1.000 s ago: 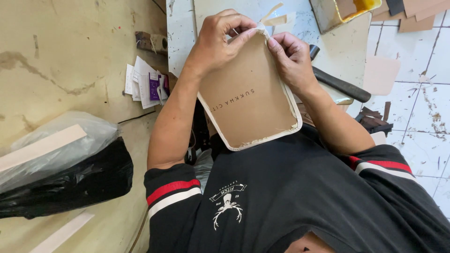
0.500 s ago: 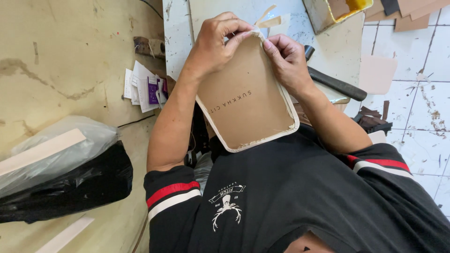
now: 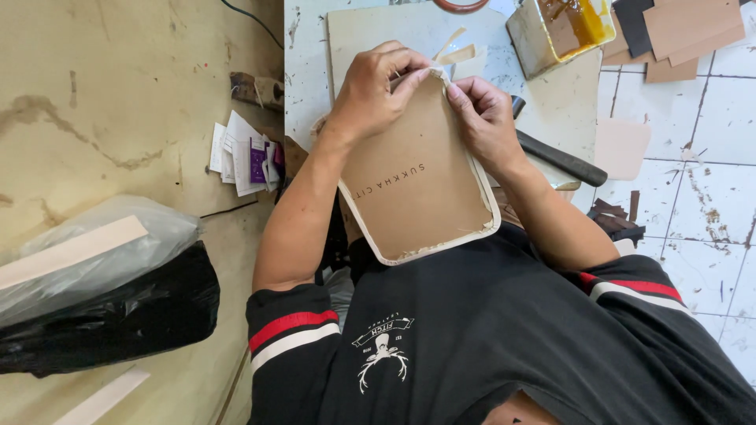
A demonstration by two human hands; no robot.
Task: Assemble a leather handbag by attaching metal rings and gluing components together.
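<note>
Stained white workbench [image 3: 315, 71], tan board panel [image 3: 417, 185] tilted on lap, left hand [image 3: 378, 86] and right hand [image 3: 484, 118] fingers pinching its top edge

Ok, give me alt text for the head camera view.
Two bare hands, left hand and right hand, pinch the top edge of a brown rounded-corner cardboard panel with a cream folded border, held over a black-shirted lap beside a white worktable.

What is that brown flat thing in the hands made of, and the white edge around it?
The brown panel looks like matte cardboard: flat, stiff, dull tan. The pale edging seems thin leather or fabric folded over the rim, wrinkled at the corners; which one is unclear.
</note>
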